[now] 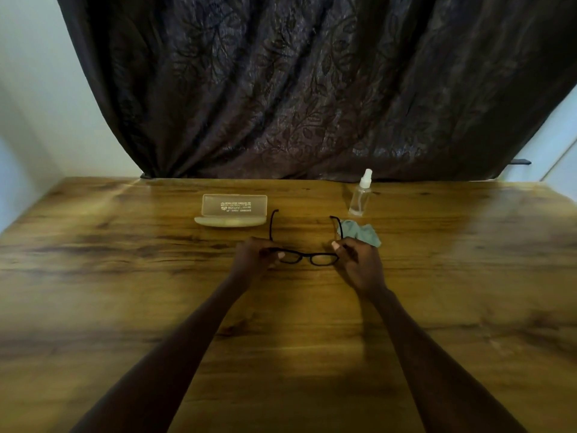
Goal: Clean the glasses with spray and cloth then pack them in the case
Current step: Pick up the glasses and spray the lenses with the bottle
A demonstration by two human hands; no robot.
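Black-framed glasses [307,257] are held over the middle of the wooden table [125,276], temples unfolded and pointing away from me. My left hand [257,256] pinches the left corner of the frame. My right hand [356,260] pinches the right corner. A crumpled pale blue cloth [362,233] lies just behind my right hand. A clear spray bottle [360,195] with a white nozzle stands upright behind the cloth. The translucent glasses case [232,210] lies open, lid raised, behind my left hand.
A dark patterned curtain [296,89] hangs behind the table's far edge. Pale walls stand at both sides.
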